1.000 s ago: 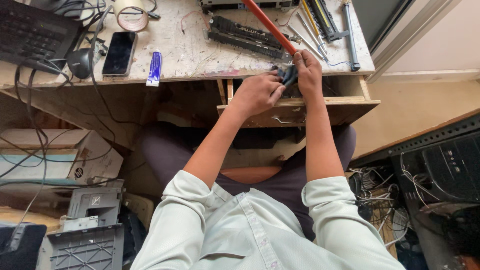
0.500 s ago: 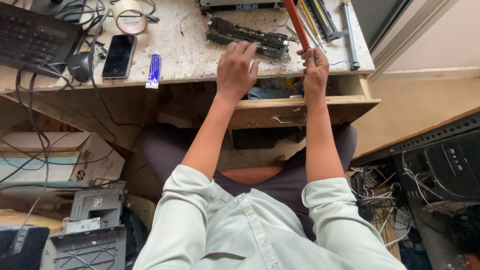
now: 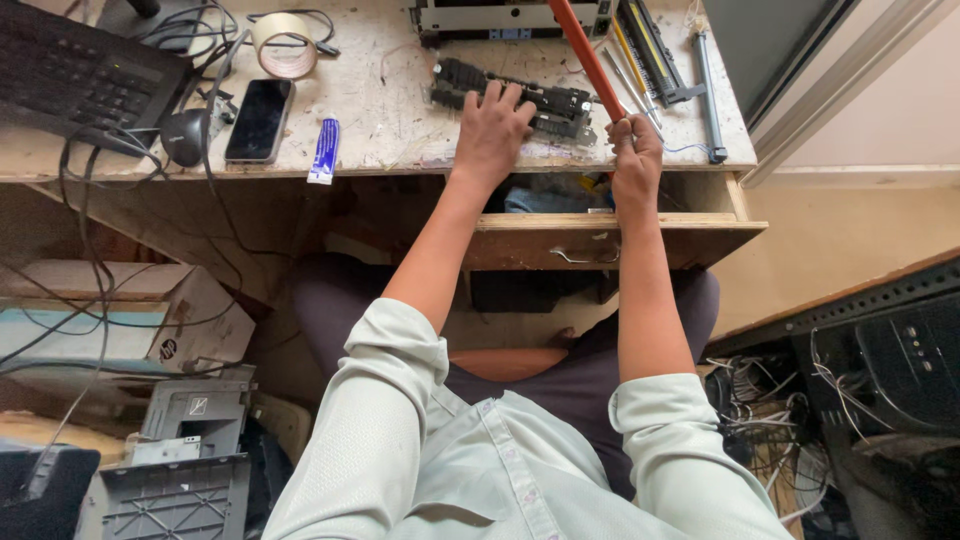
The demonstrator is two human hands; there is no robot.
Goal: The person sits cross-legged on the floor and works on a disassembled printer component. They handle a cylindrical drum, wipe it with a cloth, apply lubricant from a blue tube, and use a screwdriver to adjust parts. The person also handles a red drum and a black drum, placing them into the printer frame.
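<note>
Fingers of the right hand (image 3: 637, 150) are clenched around the lower end of a red roller (image 3: 585, 58), a long thin rod that slants up and to the left from the fist across the far part of the desk (image 3: 400, 90). The left hand (image 3: 490, 128) lies flat with its fingers spread, released and gripping nothing, pressing down on a black printer part (image 3: 545, 100) that rests near the front edge of the desk, just left of the roller. Both hands sit above an open drawer (image 3: 610, 235) with a metal handle; blue and dark odds and ends show inside it.

Behind the black part stands a grey printer unit (image 3: 480, 18), and to the right of the roller lie several long tools (image 3: 660, 55) and a grey bar (image 3: 708, 90). Further left on the desk are a small blue tube (image 3: 323, 150), a dark phone (image 3: 260, 120), a black mouse (image 3: 185, 135), a roll of tape (image 3: 285, 45) and a black keyboard (image 3: 70, 75) with tangled cables. Below the desk on the left sit a cardboard box (image 3: 170, 320) and grey plastic printer pieces (image 3: 180, 450); a black computer case (image 3: 880, 370) with loose wires stands at the right.
</note>
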